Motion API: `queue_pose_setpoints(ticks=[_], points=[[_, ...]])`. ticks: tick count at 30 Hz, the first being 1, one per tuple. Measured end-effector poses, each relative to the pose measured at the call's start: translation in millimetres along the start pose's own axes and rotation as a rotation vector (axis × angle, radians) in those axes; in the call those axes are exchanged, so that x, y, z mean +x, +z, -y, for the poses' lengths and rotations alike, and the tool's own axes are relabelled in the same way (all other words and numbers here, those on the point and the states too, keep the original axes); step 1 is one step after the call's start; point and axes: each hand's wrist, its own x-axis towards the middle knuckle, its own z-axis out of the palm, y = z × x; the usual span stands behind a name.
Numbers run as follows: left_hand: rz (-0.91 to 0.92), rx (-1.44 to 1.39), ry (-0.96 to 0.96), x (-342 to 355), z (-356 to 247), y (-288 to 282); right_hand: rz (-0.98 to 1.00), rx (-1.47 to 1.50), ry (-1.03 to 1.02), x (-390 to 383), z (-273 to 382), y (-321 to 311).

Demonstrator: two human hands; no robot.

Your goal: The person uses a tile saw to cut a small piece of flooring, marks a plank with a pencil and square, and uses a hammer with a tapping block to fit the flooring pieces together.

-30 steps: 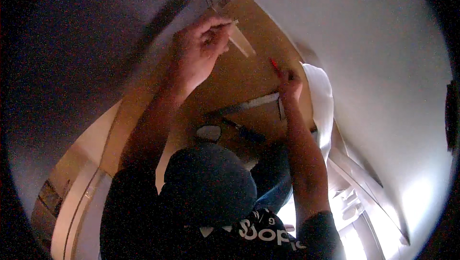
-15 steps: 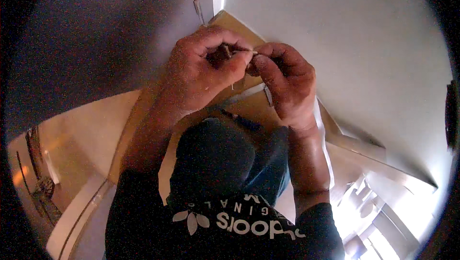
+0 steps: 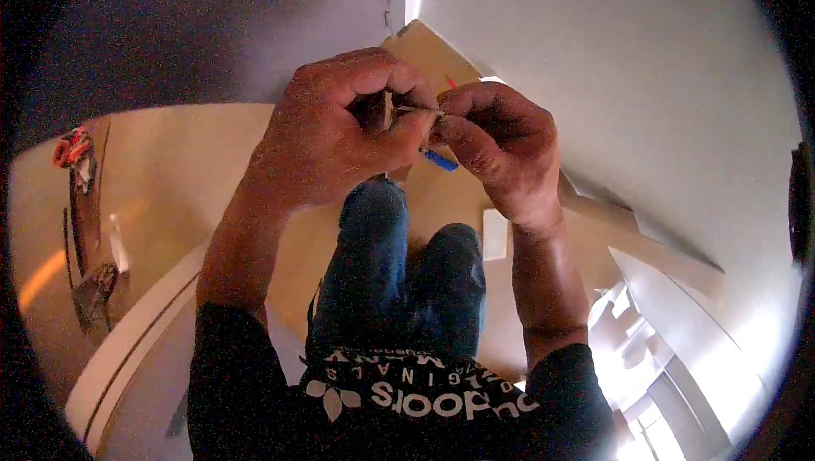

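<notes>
My left hand and my right hand meet in front of me, fingertips almost touching. Between them runs a thin, pale, stick-like piece, too small and grainy to name. Thumb and forefinger of the left hand pinch one end of it. The right thumb and forefinger are pressed together at the other end, and whatever they cover is hidden. Just below the fingertips shows a small blue object, apart from the grip. A red tip peeks out above the right forefinger.
A grey-white wall rises on the right and a darker wall on the left, meeting in a corner ahead. My jeans-clad knees are below the hands. Red and dark items lie on the tan floor at far left.
My view has shifted, bringing both knees, the blue object and the red items at far left into sight. Both hands keep their pinch and sit slightly lower in the picture.
</notes>
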Motion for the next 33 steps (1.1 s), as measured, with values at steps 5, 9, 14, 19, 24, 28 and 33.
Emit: queue_pose_setpoints(ticks=[5, 9, 14, 19, 24, 28, 33], points=[[0.070, -0.084, -0.120, -26, -62, -81, 0.113, -0.055, 0.061, -4, 70, 63], [0.100, -0.053, -0.145, -61, -124, -142, 0.152, -0.098, 0.011, -22, 126, 123], [-0.016, -0.031, -0.071, -145, -184, -123, 0.260, -0.164, -0.019, -98, 160, 142], [-0.016, -0.004, -0.061, -202, -264, -173, 0.270, -0.309, -0.075, -142, 240, 208], [-0.097, 0.072, -0.009, -269, -318, -225, 0.365, -0.356, -0.106, -177, 293, 282], [-0.148, 0.029, -0.063, -305, -331, -281, 0.525, -0.231, -0.061, -163, 309, 344], [-0.198, -0.232, -0.250, -335, -322, -369, 0.595, -0.312, -0.055, -121, 311, 434]])
